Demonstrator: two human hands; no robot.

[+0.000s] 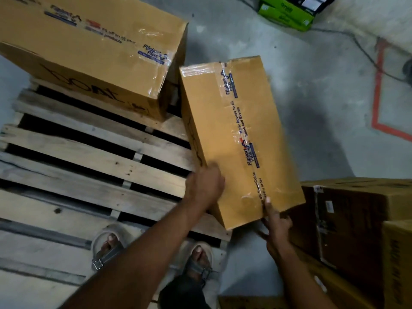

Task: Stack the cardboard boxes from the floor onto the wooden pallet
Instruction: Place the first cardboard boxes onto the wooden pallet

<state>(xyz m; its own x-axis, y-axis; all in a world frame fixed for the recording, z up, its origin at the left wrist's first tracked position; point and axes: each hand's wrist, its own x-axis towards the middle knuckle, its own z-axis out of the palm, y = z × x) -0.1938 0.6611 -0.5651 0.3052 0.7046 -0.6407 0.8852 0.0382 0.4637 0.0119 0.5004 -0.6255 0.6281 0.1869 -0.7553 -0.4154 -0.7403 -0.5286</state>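
Note:
A long taped cardboard box [236, 130] lies tilted over the right edge of the wooden pallet [93, 157]. My left hand [206, 186] grips its near left side. My right hand [275, 221] holds its near right corner from below, thumb on the tape. A larger taped cardboard box [89, 52] rests on the pallet's far part, close to the long box's far end. Both of my sandalled feet [153, 253] stand on the pallet's near boards.
More cardboard boxes [356, 230] stand on the floor at the right, close to my right arm. A green box [287, 14] lies at the far top. Red floor tape [379, 90] and a cable [356, 43] cross the grey concrete floor.

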